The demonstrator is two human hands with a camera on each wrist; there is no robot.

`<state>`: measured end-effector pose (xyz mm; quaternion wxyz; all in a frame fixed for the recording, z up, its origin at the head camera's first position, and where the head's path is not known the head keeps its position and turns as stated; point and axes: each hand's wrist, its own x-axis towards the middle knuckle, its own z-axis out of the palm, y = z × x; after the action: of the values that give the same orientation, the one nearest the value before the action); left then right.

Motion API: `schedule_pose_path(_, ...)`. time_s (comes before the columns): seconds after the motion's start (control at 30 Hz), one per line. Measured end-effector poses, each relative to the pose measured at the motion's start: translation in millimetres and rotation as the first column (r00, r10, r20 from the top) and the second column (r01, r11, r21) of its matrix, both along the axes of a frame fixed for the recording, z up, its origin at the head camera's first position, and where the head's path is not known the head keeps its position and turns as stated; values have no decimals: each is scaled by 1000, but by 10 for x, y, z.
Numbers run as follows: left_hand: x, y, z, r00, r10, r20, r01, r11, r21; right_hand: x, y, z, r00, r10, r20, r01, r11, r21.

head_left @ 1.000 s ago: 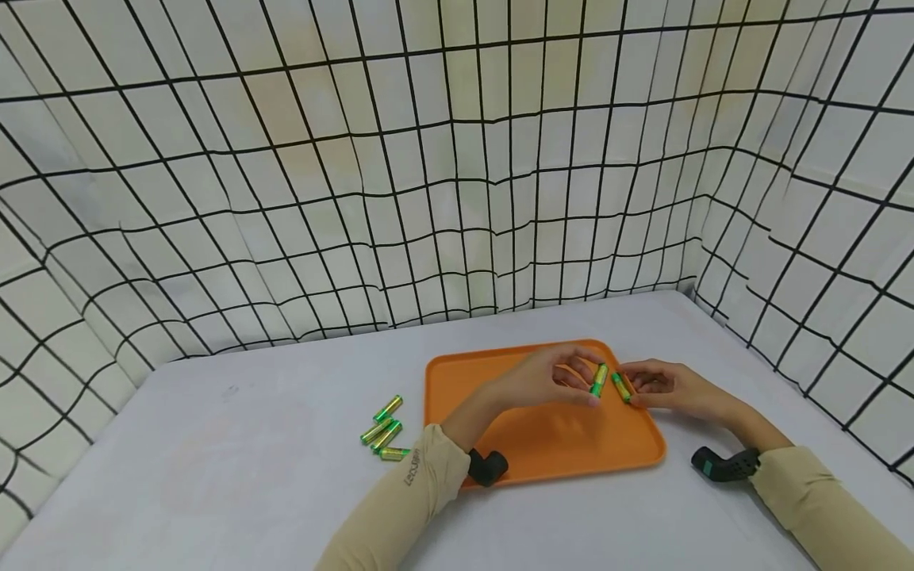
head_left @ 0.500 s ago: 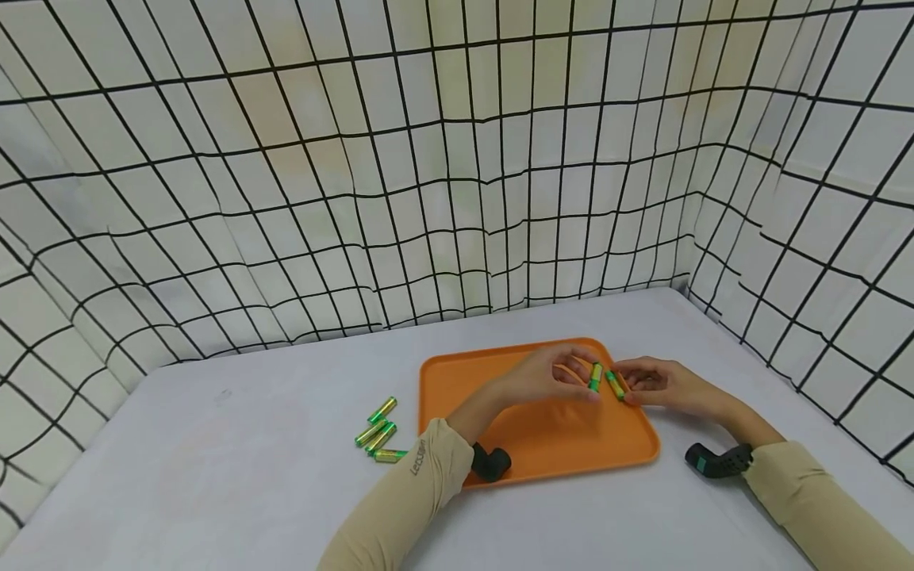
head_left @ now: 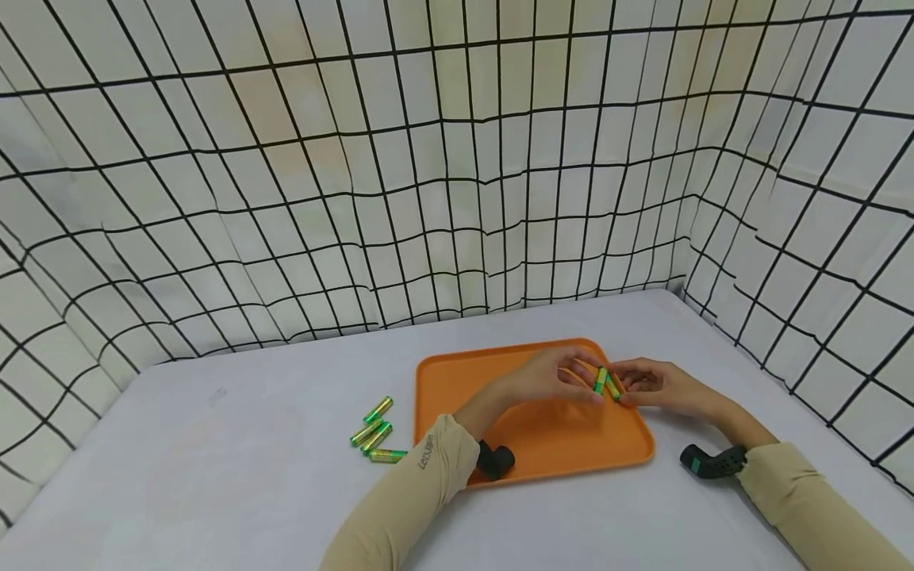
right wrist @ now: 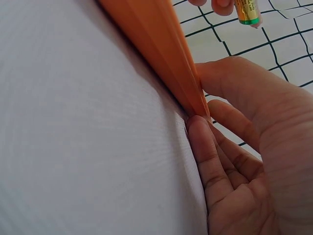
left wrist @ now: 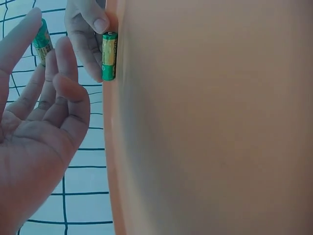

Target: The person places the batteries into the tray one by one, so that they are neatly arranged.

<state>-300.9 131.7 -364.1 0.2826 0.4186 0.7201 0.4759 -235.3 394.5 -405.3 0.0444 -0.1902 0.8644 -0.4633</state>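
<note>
In the head view, my left hand (head_left: 546, 377) is over the right part of an orange tray (head_left: 528, 444). It pinches a green-and-gold battery (head_left: 600, 381) between thumb and fingertips, tilted and raised off the tray. At the tray's right rim, my right hand (head_left: 660, 386) holds another such battery (head_left: 612, 387) by its ends, between thumb and a finger. The left wrist view shows this second battery (left wrist: 109, 56) along the rim under the right thumb. In the right wrist view, the right fingers (right wrist: 203, 142) lie against the tray's outer edge, and the rim hides their battery.
Several more batteries (head_left: 375, 426) lie on the white tabletop (head_left: 236, 468) left of the tray. A black wire grid (head_left: 457, 230) stands behind and at the sides of the table. Both wrists carry black camera mounts (head_left: 710, 461).
My left hand has brought its battery a little nearer to the right hand's battery. The right hand keeps its place at the rim. The head view has shifted slightly.
</note>
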Motion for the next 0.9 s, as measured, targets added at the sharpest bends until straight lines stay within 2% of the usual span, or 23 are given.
schedule_pose_path(0.13,-13,31,-28,1000,1,19,-1,1000,-18,-1,-11,-11,1000,10,-3,-10,1000,-8)
schedule_pose_path(0.33,-35,83,-51,1000,24,7,-24,999,-34,-8,-13,2,1000,13,-6,-13,1000,-8)
schedule_pose_path(0.6,-42,159,-65,991,134,21,-132,988,-77,4,-2,18,1000,21,-20,-21,999,-28)
schedule_pose_path(0.7,-38,178,-69,987,154,33,-151,984,-94,8,-4,13,1000,23,-14,-23,999,-31)
schedule_pose_path(0.9,-43,216,-98,986,165,-30,-167,978,-126,1,9,2,999,34,-9,-34,999,-36)
